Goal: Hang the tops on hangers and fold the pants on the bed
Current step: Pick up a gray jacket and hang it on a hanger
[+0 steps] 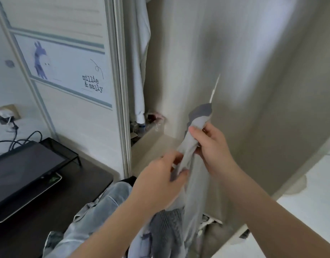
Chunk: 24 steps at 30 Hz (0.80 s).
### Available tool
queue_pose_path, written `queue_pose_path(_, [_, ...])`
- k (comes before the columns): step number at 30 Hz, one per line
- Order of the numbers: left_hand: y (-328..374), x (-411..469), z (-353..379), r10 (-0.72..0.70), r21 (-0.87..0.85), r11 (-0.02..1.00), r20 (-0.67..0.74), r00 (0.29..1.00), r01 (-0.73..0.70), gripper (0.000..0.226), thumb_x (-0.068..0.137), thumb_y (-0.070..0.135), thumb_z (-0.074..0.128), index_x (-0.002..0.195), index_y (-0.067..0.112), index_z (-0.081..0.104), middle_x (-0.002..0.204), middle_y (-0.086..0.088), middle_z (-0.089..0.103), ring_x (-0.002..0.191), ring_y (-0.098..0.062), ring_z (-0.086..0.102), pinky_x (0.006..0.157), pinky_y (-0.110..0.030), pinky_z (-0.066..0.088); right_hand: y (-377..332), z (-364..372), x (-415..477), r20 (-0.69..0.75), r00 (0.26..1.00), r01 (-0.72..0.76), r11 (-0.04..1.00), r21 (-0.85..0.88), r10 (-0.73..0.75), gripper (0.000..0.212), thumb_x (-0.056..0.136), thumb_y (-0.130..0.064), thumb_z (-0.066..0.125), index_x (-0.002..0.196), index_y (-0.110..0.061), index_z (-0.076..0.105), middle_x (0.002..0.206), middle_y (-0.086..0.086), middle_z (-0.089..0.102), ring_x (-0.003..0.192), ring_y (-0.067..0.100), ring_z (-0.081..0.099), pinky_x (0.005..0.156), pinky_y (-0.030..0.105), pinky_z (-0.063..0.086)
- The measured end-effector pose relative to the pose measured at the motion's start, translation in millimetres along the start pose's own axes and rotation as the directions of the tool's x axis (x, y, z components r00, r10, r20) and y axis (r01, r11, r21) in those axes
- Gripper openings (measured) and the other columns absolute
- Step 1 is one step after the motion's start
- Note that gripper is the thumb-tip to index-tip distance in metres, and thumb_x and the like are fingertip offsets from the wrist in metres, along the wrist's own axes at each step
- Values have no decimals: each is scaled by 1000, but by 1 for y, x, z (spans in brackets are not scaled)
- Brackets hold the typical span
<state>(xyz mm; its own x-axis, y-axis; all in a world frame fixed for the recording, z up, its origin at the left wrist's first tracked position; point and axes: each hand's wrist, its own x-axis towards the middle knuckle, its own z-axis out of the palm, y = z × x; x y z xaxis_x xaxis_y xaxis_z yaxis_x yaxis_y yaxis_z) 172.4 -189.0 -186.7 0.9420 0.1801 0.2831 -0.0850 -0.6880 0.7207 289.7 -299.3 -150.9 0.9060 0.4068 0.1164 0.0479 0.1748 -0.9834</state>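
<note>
Before the sliding door [71, 116], in the head view, I see both hands on a light grey garment [192, 144]. My read: the right hand [214, 146] is clenched round its bunched top, and the left hand [160, 179] pinches the fabric just below. It trails down to the heap of clothes [166, 226]. I judge it is being sorted out; next, find collar or waistband to choose hanger or fold.

a single wide-angle view from the person's head faces forward and tilts down, close enough that both forearms reach in from the bottom edge. the left hand [160, 183] and right hand [214, 146] sit just below centre, gripping a grey garment [187, 153]. the dark desk [76, 192] fills the lower left corner; a wardrobe door [67, 118] slants above it.
</note>
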Motion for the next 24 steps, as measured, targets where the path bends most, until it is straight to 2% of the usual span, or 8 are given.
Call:
queue_pose_path(4, [1,41,-42,109,15,994,-24,994,-109,7,95,38,59,100,35,54,87,12,65,77,-8,63,72,-41,54,-32,24,43,20,988,153,986,-64,-152,39,82,-30,67,88,6,53,81,14,52,78,27,51,73,44,42])
queue_pose_path(9, [13,103,-88,240,57,970,-52,969,-237,15,93,34,62,90,24,52,72,3,58,67,-15,57,66,-46,50,-80,47,99,91,946,322,940,-116,-312,48,82,-30,64,94,14,50,81,18,54,76,28,53,68,42,41])
queue_pose_path(11, [20,127,-105,284,89,957,-71,956,-278,16,93,35,62,89,23,52,70,3,56,65,-16,54,65,-46,50,-101,52,122,117,922,383,914,-133,-369,49,83,-31,64,94,15,50,80,28,54,76,30,55,67,43,43])
queue_pose_path(13, [28,152,-120,336,133,937,-101,936,-322,17,94,35,61,87,26,50,65,5,53,59,-12,51,62,-42,50,-122,56,148,152,894,442,885,-147,-421,52,83,-34,65,93,14,49,83,36,52,77,32,56,69,45,44])
queue_pose_path(16, [42,189,-140,395,199,909,-136,909,-365,26,96,35,60,79,37,41,58,13,46,53,-6,47,53,-29,39,-157,64,186,191,856,511,843,-170,-481,60,77,-43,69,91,12,49,80,21,55,78,38,59,70,53,49])
queue_pose_path(19, [63,238,-163,444,273,879,-169,880,-391,24,97,36,59,80,30,43,59,12,46,51,-6,46,52,-26,35,-202,68,231,207,799,600,774,-204,-565,68,71,-49,69,90,12,47,80,19,54,86,56,60,75,65,50])
queue_pose_path(21, [81,271,-178,481,328,852,-190,856,-407,21,97,36,58,86,23,47,64,10,49,54,-8,47,53,-30,40,-235,69,256,203,761,649,728,-221,-616,67,70,-50,67,87,11,45,80,23,55,88,55,60,72,60,51])
queue_pose_path(24, [108,318,-200,509,400,824,-212,834,-401,18,97,36,58,94,20,51,72,3,57,62,-14,55,59,-36,49,-281,68,288,188,712,702,679,-215,-676,58,76,-43,68,78,9,42,73,21,50,68,39,57,62,46,44])
